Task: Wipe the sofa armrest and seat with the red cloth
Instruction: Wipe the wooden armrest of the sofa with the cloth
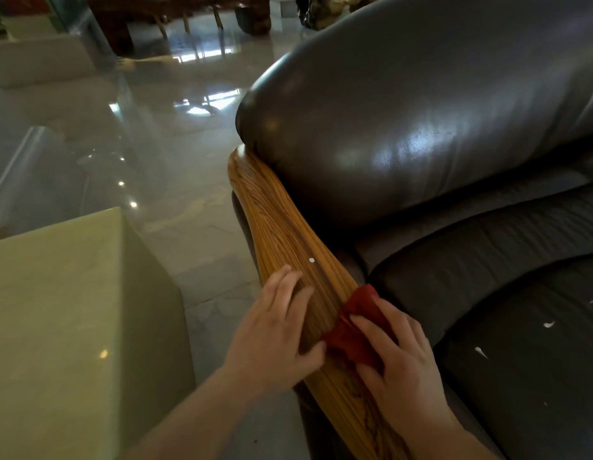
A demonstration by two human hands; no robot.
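Observation:
A striped wooden armrest (pixel 281 227) runs from the sofa's back cushion toward me. My right hand (pixel 398 353) presses the red cloth (pixel 354 327) onto the armrest's inner side, fingers spread over it. My left hand (pixel 275 333) lies flat on the armrest's outer side, fingers apart, its thumb touching the cloth's edge. A small white spot (pixel 311 259) sits on the wood just beyond my left fingertips. The dark leather seat (pixel 527 327) at the right carries a few white smears (pixel 481 351).
A pale green stone block table (pixel 72 310) stands close on the left of the armrest, with a narrow strip of glossy tiled floor (pixel 195 207) between them. The big leather back cushion (pixel 404 127) bulges above the seat. Dark wooden furniture stands far back.

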